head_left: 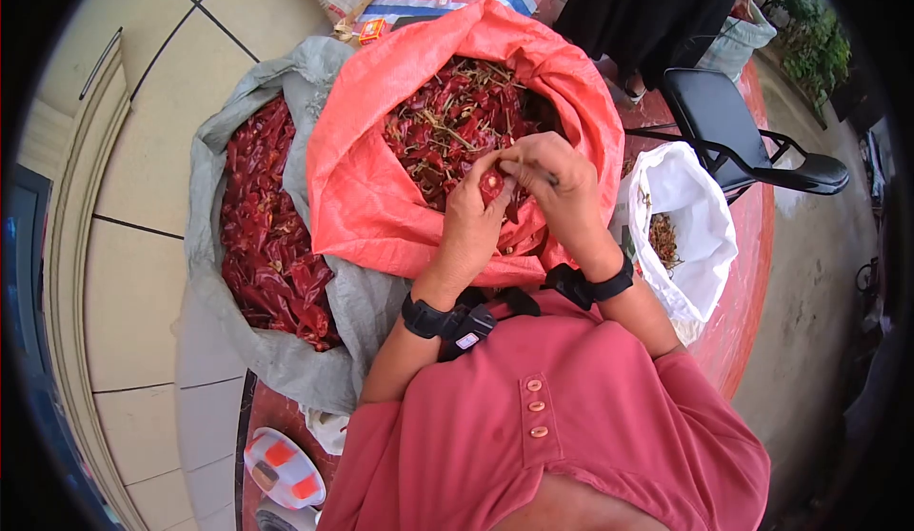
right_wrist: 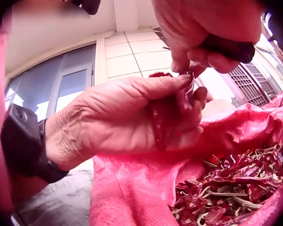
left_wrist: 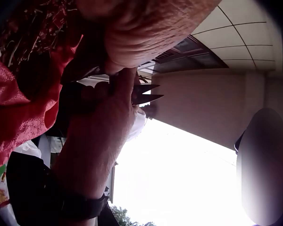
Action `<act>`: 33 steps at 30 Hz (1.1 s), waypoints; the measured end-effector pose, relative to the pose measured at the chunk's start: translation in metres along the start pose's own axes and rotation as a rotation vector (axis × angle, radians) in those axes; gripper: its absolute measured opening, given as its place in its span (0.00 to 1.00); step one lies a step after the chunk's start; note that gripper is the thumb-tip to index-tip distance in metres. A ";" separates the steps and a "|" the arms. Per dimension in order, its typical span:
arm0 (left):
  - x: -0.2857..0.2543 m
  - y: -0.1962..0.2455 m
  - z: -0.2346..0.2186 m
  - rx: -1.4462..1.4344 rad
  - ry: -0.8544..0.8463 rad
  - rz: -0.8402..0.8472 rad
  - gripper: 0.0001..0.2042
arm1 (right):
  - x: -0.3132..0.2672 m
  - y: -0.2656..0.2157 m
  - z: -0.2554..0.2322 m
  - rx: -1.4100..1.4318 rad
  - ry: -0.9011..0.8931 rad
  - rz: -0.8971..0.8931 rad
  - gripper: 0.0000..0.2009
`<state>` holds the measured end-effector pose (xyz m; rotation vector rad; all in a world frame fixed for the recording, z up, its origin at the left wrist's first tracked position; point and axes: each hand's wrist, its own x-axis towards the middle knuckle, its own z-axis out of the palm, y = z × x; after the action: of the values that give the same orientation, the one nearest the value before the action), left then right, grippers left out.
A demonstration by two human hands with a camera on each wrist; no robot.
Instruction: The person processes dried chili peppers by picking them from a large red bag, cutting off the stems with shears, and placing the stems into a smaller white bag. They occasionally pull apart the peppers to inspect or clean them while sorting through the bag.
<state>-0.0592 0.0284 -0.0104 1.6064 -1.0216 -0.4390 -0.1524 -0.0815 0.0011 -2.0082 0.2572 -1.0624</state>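
Over the open pink sack (head_left: pixel 357 160), the left hand (head_left: pixel 473 209) pinches a dried red chili (head_left: pixel 491 185) between thumb and fingers. Touching its fingertips from the other side is the right hand (head_left: pixel 564 188), curled round a small cutting tool. The tool's two pointed metal blades (left_wrist: pixel 145 98) stick out beside the right hand (left_wrist: pixel 96 134) in the left wrist view, slightly apart. In the right wrist view its dark handle (right_wrist: pixel 231 47) lies in the right hand (right_wrist: pixel 210 23), and more red chili (right_wrist: pixel 159 125) shows in the left palm (right_wrist: pixel 120 115).
Dried chilies and pale stems (head_left: pixel 457 131) fill the pink sack. A grey sack of red chilies (head_left: pixel 271 236) stands at the left, and a white bag (head_left: pixel 700 245) with brown bits at the right. Beyond are a black chair (head_left: pixel 714 117) and a person in dark clothes (head_left: pixel 647 17).
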 end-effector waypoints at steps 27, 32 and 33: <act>-0.002 -0.022 -0.047 -0.041 0.271 -0.234 0.08 | -0.068 0.030 -0.162 -0.753 0.248 0.455 0.11; 0.047 -0.034 -0.065 0.542 0.244 -0.225 0.08 | -0.108 0.055 -0.180 -0.893 0.124 0.791 0.14; 0.054 -0.033 -0.065 0.630 0.206 -0.236 0.08 | -0.110 0.051 -0.175 -0.855 0.135 0.765 0.13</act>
<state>0.0315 0.0239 -0.0089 2.2967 -0.8568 -0.0967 -0.3441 -0.1585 -0.0500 -2.1951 1.6251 -0.6078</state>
